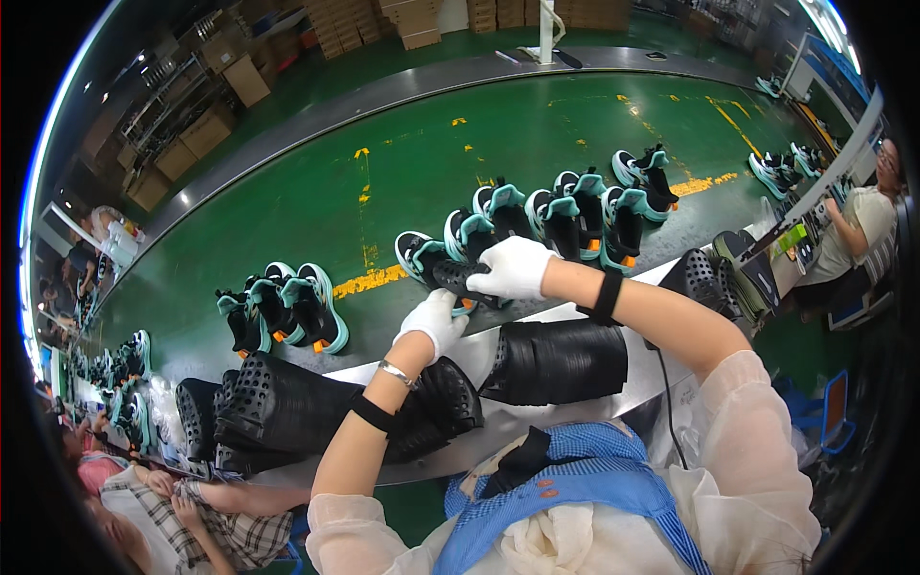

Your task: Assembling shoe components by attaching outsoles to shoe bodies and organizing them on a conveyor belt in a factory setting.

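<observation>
Both my hands wear white gloves and meet over one sneaker [410,246] in black, white and mint, at the near edge of the green belt. My right hand [515,268] is closed on a black insole [452,278] dotted with holes, held over the shoe's opening. Lower and to the left, my left hand [436,321] has its fingers curled against the near end of that sneaker, partly hiding it. Just below my hands lie stacked black insoles [556,364], with another stack [450,395] under my left wrist.
Several matching sneakers [565,216] stand right of my hands, and a group of sneakers [287,307] stands to the left. More insole stacks [287,398] rest on the metal ledge at left. A co-worker [867,220] sits at far right, another person [182,498] at lower left.
</observation>
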### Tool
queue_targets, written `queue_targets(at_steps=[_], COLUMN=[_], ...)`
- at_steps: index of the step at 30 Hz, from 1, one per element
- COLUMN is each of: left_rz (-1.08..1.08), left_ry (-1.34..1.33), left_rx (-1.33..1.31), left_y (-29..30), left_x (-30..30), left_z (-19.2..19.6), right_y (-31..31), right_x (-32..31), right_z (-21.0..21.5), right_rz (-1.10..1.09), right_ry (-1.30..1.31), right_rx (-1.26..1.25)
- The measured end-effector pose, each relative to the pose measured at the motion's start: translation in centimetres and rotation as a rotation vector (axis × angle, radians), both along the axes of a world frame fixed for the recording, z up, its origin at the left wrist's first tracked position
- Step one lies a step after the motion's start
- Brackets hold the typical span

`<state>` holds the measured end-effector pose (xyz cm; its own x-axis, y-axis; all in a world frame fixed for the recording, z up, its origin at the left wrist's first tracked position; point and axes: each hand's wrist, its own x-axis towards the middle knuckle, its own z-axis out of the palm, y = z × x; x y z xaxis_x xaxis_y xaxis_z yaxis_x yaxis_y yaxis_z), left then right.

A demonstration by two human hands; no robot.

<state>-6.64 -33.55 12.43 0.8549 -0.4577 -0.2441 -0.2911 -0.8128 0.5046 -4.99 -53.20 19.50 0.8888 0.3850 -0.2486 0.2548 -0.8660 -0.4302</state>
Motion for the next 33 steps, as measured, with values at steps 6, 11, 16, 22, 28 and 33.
queue_targets(at_steps=[6, 11, 16, 22, 28, 33], left_rz=[-0.015, 0.013, -0.013, -0.108, 0.152, 0.048], left_ry=[-0.019, 0.165, 0.235, 0.279, 0.697, 0.099], left_rx=[0.054, 0.137, 0.066, 0.166, 0.108, 0.0], left_y=[0.1, -1.3, -0.8, -2.3, -0.5, 0.6], left_x=[0.9, 2.5, 4.3, 6.4, 7.4, 5.1], left_z=[-0.8, -0.5, -3.1, -2.4, -3.8, -6.1], right_y=[4.0, 7.9, 8.9, 7.5, 10.9, 9.9], right_x=[5.2, 5.4, 6.4, 8.8, 9.8, 9.1], right_z=[-3.0, -6.9, -9.7, -7.4, -8.9, -8.3], right_rz=[0.038, 0.063, -0.019, 0.149, 0.118, 0.356], right_ry=[0.08, -0.202, -0.291, 0.005, -0.118, -0.17], right_rx=[-0.068, -0.161, -0.027, -0.193, -0.159, -0.319])
